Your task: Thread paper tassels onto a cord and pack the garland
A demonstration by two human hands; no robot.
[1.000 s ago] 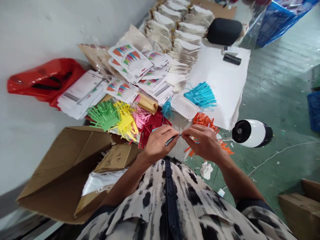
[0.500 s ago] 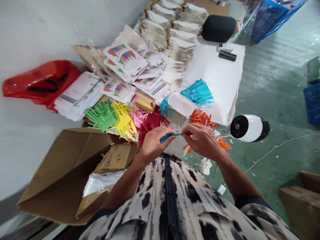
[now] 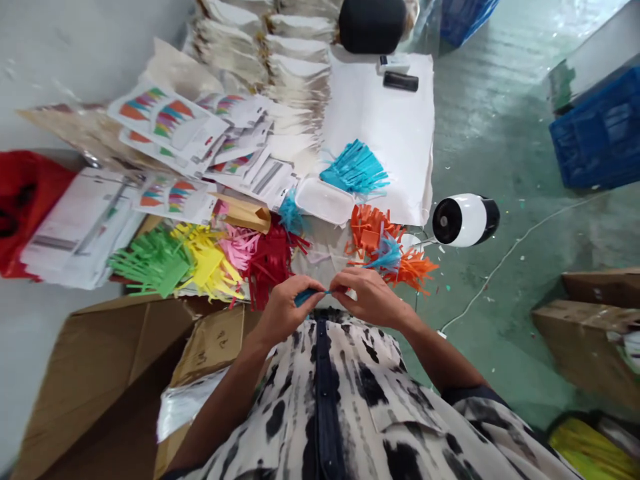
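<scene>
My left hand (image 3: 284, 310) is closed around a narrow, folded or twisted blue paper strip (image 3: 304, 297), held just in front of my shirt. The fingertips of my right hand (image 3: 367, 293) pinch the strip's thin end, almost touching the left fingertips. Much of the strip is hidden inside the left hand. Beyond the hands lie fringed paper tassels: green (image 3: 160, 263), yellow (image 3: 207, 260), pink (image 3: 240, 245), dark red (image 3: 270, 263) and orange (image 3: 367, 230). A bright blue tassel bundle (image 3: 355, 168) lies behind a white plastic tray (image 3: 325, 200).
Printed cards (image 3: 170, 123) and stacked white bundles (image 3: 300, 73) cover the far left. A white sheet (image 3: 380, 127) bears a black object (image 3: 401, 81). A black-and-white cylindrical device (image 3: 467, 220) stands at right. An open cardboard box (image 3: 100, 373) is by my left arm; blue crates (image 3: 600, 127) are right.
The view has shifted, so the table things appear farther left. My hands have come closer together and nearer my body, both still on the blue paper strip.
</scene>
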